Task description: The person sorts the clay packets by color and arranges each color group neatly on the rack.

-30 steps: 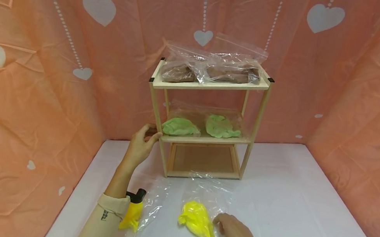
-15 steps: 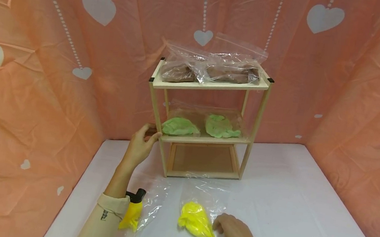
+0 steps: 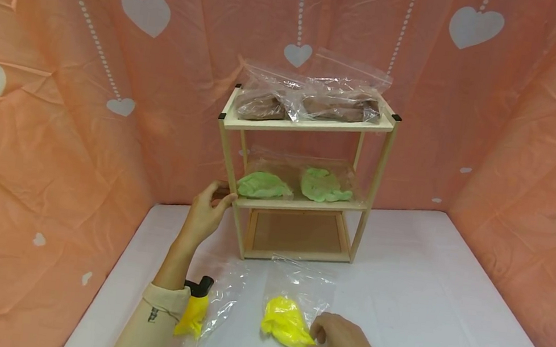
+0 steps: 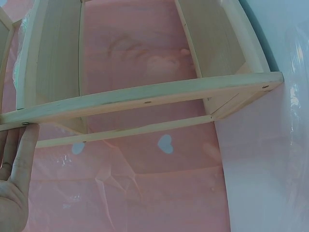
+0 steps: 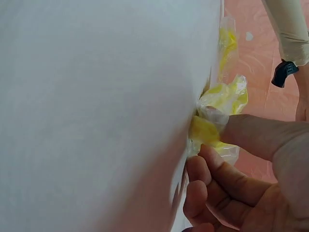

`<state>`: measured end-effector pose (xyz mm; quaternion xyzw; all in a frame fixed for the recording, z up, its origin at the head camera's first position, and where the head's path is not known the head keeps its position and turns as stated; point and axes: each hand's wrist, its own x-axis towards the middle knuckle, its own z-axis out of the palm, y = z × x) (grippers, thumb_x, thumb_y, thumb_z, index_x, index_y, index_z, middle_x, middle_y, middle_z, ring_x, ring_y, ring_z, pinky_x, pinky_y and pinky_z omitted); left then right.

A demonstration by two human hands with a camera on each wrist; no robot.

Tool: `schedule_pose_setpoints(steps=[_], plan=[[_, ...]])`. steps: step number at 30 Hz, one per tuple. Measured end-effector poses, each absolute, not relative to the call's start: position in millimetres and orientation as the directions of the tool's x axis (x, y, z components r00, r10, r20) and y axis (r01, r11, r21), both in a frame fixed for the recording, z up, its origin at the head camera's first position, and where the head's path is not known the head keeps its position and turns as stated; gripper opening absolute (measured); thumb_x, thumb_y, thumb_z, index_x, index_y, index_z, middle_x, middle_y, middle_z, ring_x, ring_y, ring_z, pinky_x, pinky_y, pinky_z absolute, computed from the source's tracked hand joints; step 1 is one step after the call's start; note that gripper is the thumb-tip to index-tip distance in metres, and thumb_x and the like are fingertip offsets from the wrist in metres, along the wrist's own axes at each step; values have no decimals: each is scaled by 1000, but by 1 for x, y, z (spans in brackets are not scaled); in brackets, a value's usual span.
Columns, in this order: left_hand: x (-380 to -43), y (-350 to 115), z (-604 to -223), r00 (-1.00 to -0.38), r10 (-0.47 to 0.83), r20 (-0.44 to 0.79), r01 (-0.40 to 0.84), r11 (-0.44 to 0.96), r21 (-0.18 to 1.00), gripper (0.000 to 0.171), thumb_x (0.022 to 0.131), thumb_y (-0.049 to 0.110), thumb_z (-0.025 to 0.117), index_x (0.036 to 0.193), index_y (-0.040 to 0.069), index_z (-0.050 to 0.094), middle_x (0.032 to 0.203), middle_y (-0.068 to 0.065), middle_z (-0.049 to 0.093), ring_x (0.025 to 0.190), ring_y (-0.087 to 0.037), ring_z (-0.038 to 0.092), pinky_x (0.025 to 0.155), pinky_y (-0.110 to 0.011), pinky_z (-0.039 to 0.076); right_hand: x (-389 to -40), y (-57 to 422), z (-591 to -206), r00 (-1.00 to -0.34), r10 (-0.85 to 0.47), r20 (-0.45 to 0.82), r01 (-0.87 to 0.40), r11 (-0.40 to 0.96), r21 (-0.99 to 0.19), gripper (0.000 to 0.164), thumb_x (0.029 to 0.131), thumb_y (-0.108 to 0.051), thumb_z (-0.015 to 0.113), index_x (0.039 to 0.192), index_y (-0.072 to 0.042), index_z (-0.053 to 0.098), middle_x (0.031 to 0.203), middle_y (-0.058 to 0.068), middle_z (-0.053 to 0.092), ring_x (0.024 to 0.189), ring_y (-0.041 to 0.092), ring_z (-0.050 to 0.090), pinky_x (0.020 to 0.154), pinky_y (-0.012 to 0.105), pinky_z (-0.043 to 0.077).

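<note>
My left hand point(image 3: 205, 214) holds the left side of a small wooden shelf point(image 3: 300, 203) at its middle level. In the left wrist view, the fingers point(image 4: 25, 154) meet the wooden side frame point(image 4: 145, 96). On the table, my right hand point(image 3: 343, 344) pinches the near right corner of a clear zip bag point(image 3: 286, 323) with a bright yellow, soft-looking lump in it. The right wrist view has the thumb point(image 5: 256, 137) and index finger at the yellow bag point(image 5: 207, 130).
Two bags with brown contents point(image 3: 337, 108) lie on the top shelf, and bagged green lumps point(image 3: 263, 186) on the middle one. Another bag with yellow contents point(image 3: 193, 315) lies partly behind the left forearm. Pink cloth with hearts point(image 3: 420, 98) surrounds the white table point(image 3: 422, 304).
My right thumb and fingers have drawn closer together at the corner of the yellow bag, and the bag's clear top has shifted slightly. The left hand stays on the shelf.
</note>
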<state>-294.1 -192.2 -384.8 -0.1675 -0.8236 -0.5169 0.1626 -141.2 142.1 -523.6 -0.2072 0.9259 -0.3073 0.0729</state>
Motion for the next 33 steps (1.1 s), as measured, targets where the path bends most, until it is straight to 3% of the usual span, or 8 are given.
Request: schedule_pose_setpoints(steps=[5,14,24,33], plan=[[-295,-193,-385,-891,111,441,446,405,798,28,107,15,69,128,-2,65,122,-21,71,117,-35,70,100,-45,63,-143,142,-524,-908,-415,-48,-300,728,-616,22,83,-28,92,89,-24,72,83,-16,60,76,3,51,65,25,48],[-295,-193,-386,-890,107,443,447,397,802,27,106,15,70,127,-2,66,121,-22,72,116,-35,70,99,-39,63,-144,143,-521,-921,-372,-112,-219,735,-641,17,85,-25,89,88,-27,72,82,-15,60,76,10,53,67,31,47],[-295,-193,-385,-888,112,445,451,397,799,29,107,16,70,129,-2,66,122,-22,71,115,-35,71,100,-39,63,-144,150,-516,-909,-417,-13,-321,719,-617,17,86,-26,89,87,-29,72,85,-19,59,76,2,51,66,26,47],[-296,-193,-385,-886,116,449,456,399,796,29,106,17,70,127,-2,66,121,-22,72,115,-35,71,98,-40,64,-142,156,-505,-864,-472,178,-476,647,-595,21,87,-23,89,88,-31,69,89,-23,57,74,-3,47,61,20,44]])
